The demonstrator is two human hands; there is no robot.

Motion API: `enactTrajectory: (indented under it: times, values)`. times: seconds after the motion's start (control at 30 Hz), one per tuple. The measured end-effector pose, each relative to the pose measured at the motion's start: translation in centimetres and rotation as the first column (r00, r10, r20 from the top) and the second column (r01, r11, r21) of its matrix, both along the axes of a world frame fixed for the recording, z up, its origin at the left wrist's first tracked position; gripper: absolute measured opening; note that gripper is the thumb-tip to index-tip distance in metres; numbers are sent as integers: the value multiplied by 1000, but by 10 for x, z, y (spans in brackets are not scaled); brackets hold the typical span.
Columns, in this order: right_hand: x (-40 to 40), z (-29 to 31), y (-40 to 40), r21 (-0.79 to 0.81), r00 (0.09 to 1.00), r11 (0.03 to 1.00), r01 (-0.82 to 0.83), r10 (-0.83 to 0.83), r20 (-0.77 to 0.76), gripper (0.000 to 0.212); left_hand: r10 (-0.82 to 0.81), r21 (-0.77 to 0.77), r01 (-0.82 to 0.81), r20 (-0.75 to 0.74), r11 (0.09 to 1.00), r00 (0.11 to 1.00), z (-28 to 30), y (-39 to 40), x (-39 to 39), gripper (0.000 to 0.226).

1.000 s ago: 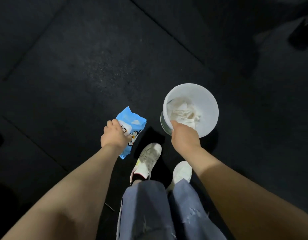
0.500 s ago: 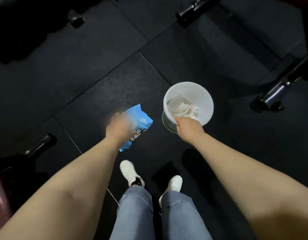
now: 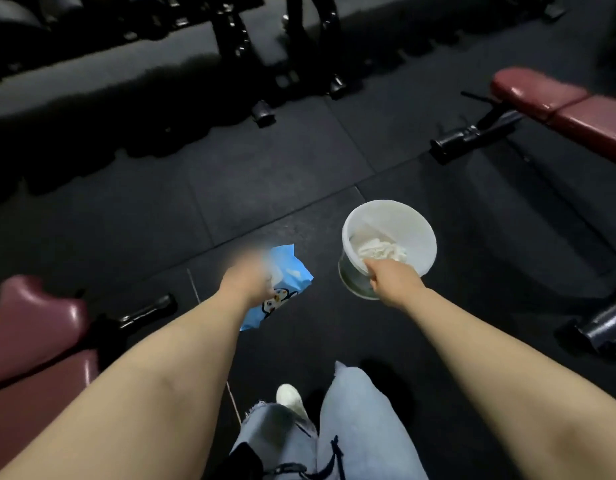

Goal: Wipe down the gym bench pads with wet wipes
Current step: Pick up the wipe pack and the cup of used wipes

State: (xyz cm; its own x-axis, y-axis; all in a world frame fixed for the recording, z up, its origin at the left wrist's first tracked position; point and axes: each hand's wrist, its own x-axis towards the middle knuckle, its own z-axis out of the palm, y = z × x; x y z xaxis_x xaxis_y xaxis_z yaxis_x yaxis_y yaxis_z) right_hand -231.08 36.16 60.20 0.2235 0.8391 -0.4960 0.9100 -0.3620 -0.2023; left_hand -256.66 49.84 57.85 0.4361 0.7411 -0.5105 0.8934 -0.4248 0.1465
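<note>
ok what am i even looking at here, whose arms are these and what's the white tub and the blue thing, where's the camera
There is no machine here. The camera sits on a person's head and looks forward and down, so the two bare arms reaching into the picture are that person's own, with their jeans and a white shoe at the bottom.

The left hand, blurred by motion, holds a blue pack of wet wipes with a penguin printed on it. The right hand grips the near rim of a white bucket, which has crumpled white wipes inside.

Below is a dark rubber floor in a gym. Dark red bench pads show at the upper right and at the lower left. Black equipment stands along the top, too dim to tell apart.
</note>
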Motion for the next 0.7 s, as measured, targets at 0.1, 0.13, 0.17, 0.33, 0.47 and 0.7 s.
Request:
enactTrajectory:
  times: [0.1,0.13,0.17,0.33,0.47,0.7]
  values:
    - [-18,-4,70,9,996,996,-87,87,-2,10,80,-7,-80,4,997,997,3,49,-33,62]
    - [-23,-6,95,16,992,992,-124,124,-8,9,123,-10,-123,6,992,992,2,66,-43,59]
    - [-29,-7,120,20,987,987,-160,161,-18,6,168,-14,-168,9,986,986,1,82,-54,56]
    - [-54,-16,261,18,944,945,-327,328,-39,6,373,-27,-373,-15,927,928,-8,167,-101,53]
    - [-75,-12,371,20,891,895,-446,446,-80,14,499,-40,-503,-89,863,862,-3,233,-135,58]
    - [-145,-2,552,83,770,771,-632,636,-45,20,665,-12,-669,-104,743,740,13,348,-208,43]
